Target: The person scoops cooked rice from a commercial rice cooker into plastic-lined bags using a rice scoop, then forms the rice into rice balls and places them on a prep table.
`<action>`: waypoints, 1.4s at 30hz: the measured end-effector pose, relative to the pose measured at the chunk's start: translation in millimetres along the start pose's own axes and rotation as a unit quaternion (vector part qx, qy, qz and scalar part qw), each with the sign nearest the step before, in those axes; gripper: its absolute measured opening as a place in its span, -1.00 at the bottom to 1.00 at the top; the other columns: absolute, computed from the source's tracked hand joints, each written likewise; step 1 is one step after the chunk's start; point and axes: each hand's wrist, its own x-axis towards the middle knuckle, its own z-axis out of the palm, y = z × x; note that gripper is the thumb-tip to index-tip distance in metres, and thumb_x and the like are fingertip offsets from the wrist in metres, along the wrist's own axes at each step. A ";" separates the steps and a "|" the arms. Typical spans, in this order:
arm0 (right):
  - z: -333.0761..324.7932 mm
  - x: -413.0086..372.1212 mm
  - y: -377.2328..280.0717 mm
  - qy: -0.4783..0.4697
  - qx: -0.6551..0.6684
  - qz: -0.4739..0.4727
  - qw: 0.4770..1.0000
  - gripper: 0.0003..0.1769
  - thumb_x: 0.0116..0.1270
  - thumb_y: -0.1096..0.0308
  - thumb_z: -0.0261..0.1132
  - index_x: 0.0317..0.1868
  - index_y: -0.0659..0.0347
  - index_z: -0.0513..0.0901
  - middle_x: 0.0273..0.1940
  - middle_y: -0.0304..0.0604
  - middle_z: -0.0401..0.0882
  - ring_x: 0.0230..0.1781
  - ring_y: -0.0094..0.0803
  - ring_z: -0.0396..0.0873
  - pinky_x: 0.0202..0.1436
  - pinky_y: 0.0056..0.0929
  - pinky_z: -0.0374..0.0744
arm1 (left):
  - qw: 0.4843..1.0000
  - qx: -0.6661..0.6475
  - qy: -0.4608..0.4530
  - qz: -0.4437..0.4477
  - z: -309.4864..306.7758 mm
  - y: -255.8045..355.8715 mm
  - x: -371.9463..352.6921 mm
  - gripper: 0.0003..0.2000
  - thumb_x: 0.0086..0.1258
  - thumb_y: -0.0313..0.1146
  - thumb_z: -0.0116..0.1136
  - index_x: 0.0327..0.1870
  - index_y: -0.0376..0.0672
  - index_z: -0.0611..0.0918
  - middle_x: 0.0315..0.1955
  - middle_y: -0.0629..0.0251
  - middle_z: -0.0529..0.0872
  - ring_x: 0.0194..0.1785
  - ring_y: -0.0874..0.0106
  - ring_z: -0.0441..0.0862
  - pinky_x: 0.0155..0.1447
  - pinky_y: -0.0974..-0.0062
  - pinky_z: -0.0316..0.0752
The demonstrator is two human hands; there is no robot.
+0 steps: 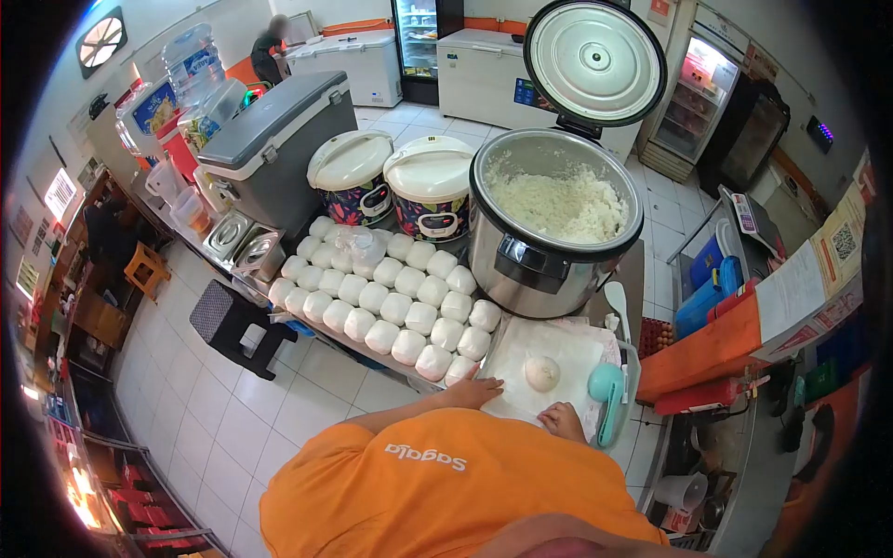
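A rounded portion of white rice (pixel 542 373) sits on a sheet of white paper (pixel 507 355) at the front of the table. My left hand (pixel 473 391) lies at the paper's left edge, fingers apart, holding nothing. At the paper's near edge, my right hand (pixel 563 421) has its fingers curled together on the sheet. Left of the paper stand rows of several white wrapped bundles (pixel 374 298), with a clear plastic bag (pixel 361 246) on top. Behind the paper is a large open steel rice cooker (pixel 512 270) with loose white rice (pixel 563 202) inside.
A turquoise scoop (pixel 606 391) and a white paddle (pixel 617 302) lie right of the paper. Two patterned rice pots (pixel 431 191) and a grey cooler box (pixel 279 139) stand behind the bundles. A black stool (pixel 237 325) is at the left; another person (pixel 268 51) is far back.
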 end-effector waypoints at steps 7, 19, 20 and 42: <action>-11.1 9.0 -9.0 -0.056 0.036 0.081 0.995 -0.81 0.21 0.31 0.24 -0.34 0.28 0.67 -0.32 0.00 0.59 -0.16 -0.03 0.49 -0.05 -0.18 0.46 | 0.996 0.026 0.086 -0.011 20.0 1.8 13.2 -0.61 0.40 -0.02 -0.07 0.16 0.05 0.52 0.17 0.28 0.53 0.20 0.40 0.50 0.42 -0.17 -0.17; -39.6 -18.7 -48.9 -0.005 0.080 0.159 0.984 -0.74 0.30 0.24 0.19 -0.27 0.30 0.66 -0.23 0.08 0.63 -0.17 0.01 0.56 -0.07 -0.22 0.52 | 0.999 0.002 0.020 -0.029 -17.3 5.2 20.0 -0.70 0.49 -0.10 -0.20 -0.12 0.03 0.61 -0.12 0.37 0.68 -0.11 0.35 0.67 0.32 -0.38 -0.11; -40.5 -20.2 -44.8 -0.009 0.084 0.180 0.980 -0.73 0.30 0.23 0.19 -0.25 0.30 0.65 -0.25 0.08 0.63 -0.19 0.01 0.58 -0.09 -0.21 0.53 | 0.999 0.001 0.020 -0.028 -17.4 4.5 20.0 -0.70 0.49 -0.10 -0.20 -0.12 0.03 0.61 -0.12 0.37 0.68 -0.11 0.35 0.67 0.32 -0.38 -0.11; -18.4 67.3 35.4 0.116 -0.022 0.306 0.945 -0.71 0.37 0.21 0.11 -0.24 0.33 0.49 -0.35 0.26 0.59 -0.27 0.21 0.56 -0.21 0.01 0.50 | 0.915 -0.248 0.210 -0.240 -21.3 -32.8 104.3 -0.65 0.40 -0.16 -0.06 -0.06 -0.29 0.57 -0.24 -0.15 0.66 -0.11 -0.07 0.59 -0.03 0.06 0.48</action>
